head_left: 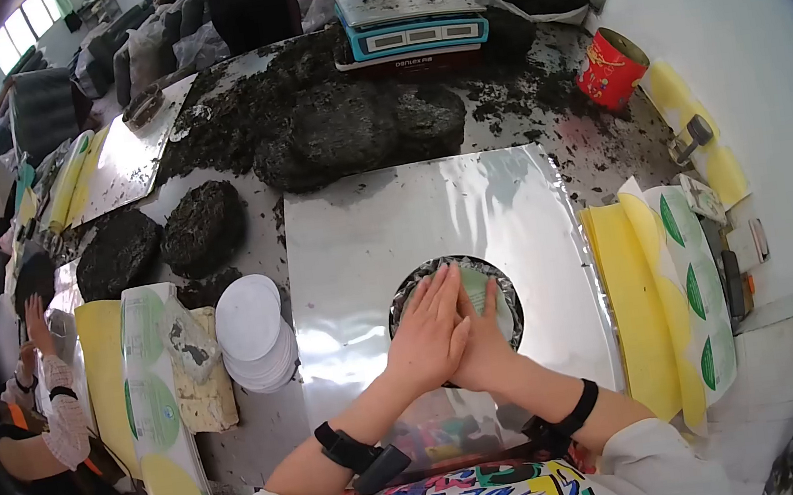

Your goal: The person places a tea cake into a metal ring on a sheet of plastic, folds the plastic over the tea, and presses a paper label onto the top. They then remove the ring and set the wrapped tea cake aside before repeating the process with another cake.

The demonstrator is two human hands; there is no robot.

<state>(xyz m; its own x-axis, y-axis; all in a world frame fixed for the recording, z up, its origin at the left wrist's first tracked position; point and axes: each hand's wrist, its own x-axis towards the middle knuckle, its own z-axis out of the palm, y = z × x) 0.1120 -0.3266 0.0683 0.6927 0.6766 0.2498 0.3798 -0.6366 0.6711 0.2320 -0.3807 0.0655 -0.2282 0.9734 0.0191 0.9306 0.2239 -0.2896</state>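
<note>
My left hand (427,335) and my right hand (484,341) lie flat together, partly overlapping, with fingers stretched forward. Both press on a round dark, flaky cake (514,304) with a pale green round label (474,287) on its top. Most of the cake and label is hidden under my palms. A shiny metal sheet (355,233) lies beneath the cake. To the left stands a stack of round white discs (253,324). Neither hand has its fingers wrapped round anything.
A digital scale (413,23) stands at the back, behind piled dark cakes (341,121). A red tin (610,68) is at the back right. Yellow and green printed sheets (695,300) lie right, more printed sheets (157,396) left. Another person's hand (36,321) shows at far left.
</note>
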